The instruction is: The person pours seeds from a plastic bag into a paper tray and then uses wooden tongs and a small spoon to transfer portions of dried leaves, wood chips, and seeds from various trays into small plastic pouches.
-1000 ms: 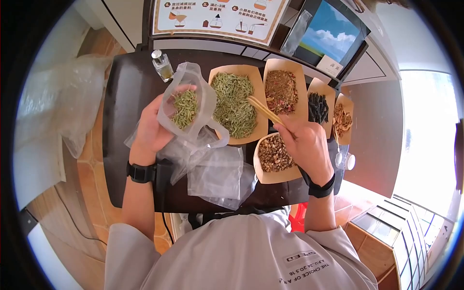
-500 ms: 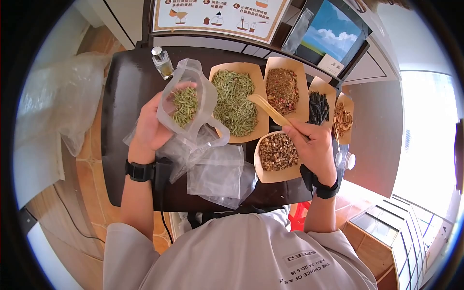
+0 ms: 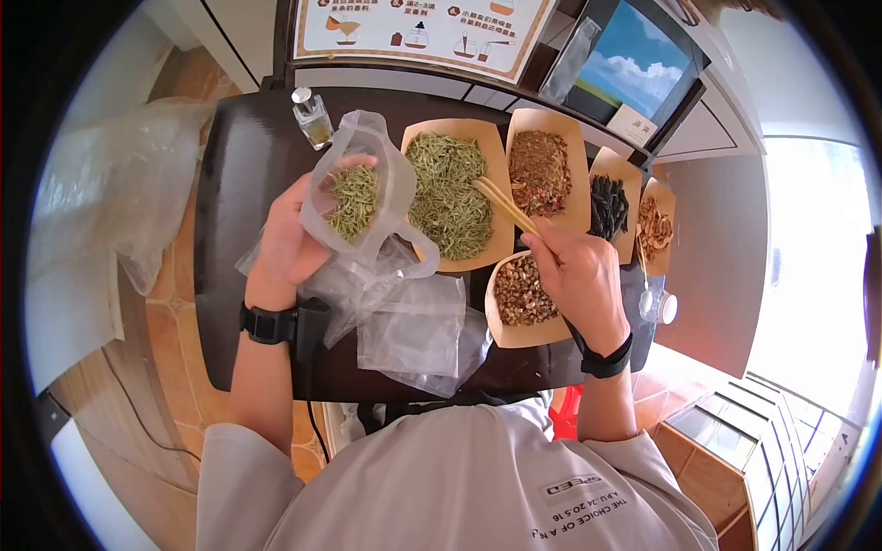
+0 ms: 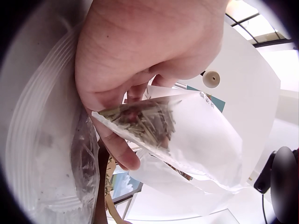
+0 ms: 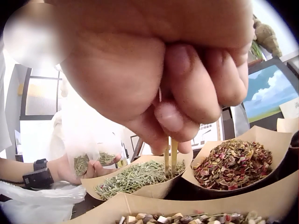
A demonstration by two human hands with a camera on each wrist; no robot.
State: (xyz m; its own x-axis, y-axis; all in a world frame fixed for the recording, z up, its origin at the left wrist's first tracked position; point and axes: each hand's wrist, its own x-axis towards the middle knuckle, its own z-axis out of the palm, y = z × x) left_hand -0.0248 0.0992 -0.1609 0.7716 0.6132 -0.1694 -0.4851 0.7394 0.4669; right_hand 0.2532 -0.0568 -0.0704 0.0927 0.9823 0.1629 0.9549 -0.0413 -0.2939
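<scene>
My left hand [image 3: 292, 234] holds a translucent white drawstring-like pouch [image 3: 404, 188] with its mouth spread. Dried green herb sprigs [image 3: 354, 202] lie inside it, and they show through the pouch wall [image 4: 205, 135] in the left wrist view. In my right hand [image 3: 583, 275], thumb and fingers pinch a pair of bamboo tweezers [image 3: 507, 206]. Their tips are at the right side of the herb heap [image 3: 448, 193], which fills a brown paper tray [image 3: 499, 234]. From the right wrist, the two tweezer arms [image 5: 174, 156] reach down to that heap.
Paper trays of reddish-brown petals [image 3: 540, 174], black strips [image 3: 608, 208], orange-brown slices [image 3: 654, 228] and brown chunks [image 3: 525, 292] stand around the right hand. Clear plastic bags [image 3: 411, 335] lie below the pouch. A glass bottle [image 3: 314, 121] stands back left; a white-capped bottle [image 3: 665, 308] lies right.
My right hand rolled and shifted right half a second ago, then turned back, with the tweezers still at the herb tray's right side. The left hand and pouch stay nearly still.
</scene>
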